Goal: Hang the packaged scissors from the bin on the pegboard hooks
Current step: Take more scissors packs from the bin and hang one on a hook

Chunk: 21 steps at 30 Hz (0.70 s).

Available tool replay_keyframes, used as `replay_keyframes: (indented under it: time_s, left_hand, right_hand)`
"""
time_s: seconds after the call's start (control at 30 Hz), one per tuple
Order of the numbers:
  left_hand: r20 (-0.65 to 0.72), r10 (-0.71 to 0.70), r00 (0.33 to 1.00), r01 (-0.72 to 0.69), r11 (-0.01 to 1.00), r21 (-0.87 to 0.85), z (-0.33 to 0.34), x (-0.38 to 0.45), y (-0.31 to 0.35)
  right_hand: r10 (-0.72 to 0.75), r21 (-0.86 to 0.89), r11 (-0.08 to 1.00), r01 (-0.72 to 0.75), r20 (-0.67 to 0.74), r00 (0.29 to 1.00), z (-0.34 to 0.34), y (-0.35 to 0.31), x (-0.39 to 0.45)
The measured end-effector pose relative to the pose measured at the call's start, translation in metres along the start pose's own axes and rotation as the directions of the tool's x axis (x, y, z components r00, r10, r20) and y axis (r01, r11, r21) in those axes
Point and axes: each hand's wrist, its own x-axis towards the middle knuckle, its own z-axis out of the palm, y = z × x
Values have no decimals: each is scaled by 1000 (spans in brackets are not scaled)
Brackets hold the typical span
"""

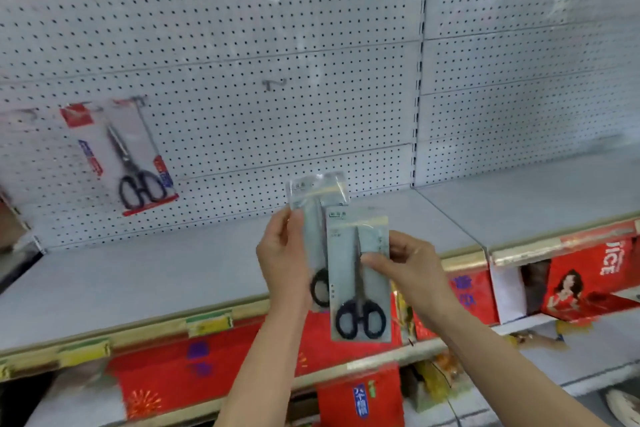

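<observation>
Scissors in two clear grey-backed packs are held up in front of a white pegboard [242, 45], one pack to each hand. The left hand [282, 260] pinches the rear pack [313, 218] along its left edge, thumb on the front, while the right hand [405, 263] pinches the front pack [358, 277] at its right edge, thumb pressed across the card. The front pack overlaps the lower right of the rear one, and both hang upright above the grey shelf [138, 281], well below the hooks. A bare hook [273, 83] juts from the board above and left of the packs; further left, a red-trimmed scissors pack [128, 156] already hangs from another hook [140, 102]. The likely trouble from here is the overlap: with both hands occupied, lifting one pack toward the bare hook could drag or snag the other, and a thin edge pinch could let a card twist or slip, so its hang hole misses the hook tip. The holes themselves are too blurred to make out. Nothing stands between the packs and the bare hook. Red boxed goods [588, 281] fill the tier below the shelf, with yellow price tags [209, 324] on its front rail. The bin is not in view.
</observation>
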Motion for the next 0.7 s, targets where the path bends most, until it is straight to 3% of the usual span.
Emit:
replay_keyframes:
  time_s: [0.2, 0.33, 0.47, 0.7]
  left_hand:
    - [-78, 196, 978, -197, 980, -14, -18, 54, 54]
    - [-74, 306, 949, -302, 951, 59, -7, 81, 73]
    - [-76, 332, 940, -325, 942, 88, 17, 104, 76]
    - [-140, 285, 948, -276, 958, 81, 59, 137, 60]
  right_hand:
    - [-125, 134, 982, 131, -54, 991, 67, -49, 22]
    - [-228, 76, 968, 240, -145, 963, 76, -65, 44]
    - [-313, 19, 947, 321, -176, 933, 63, -75, 61]
    - [-320, 16, 946, 324, -126, 939, 34, -74, 104]
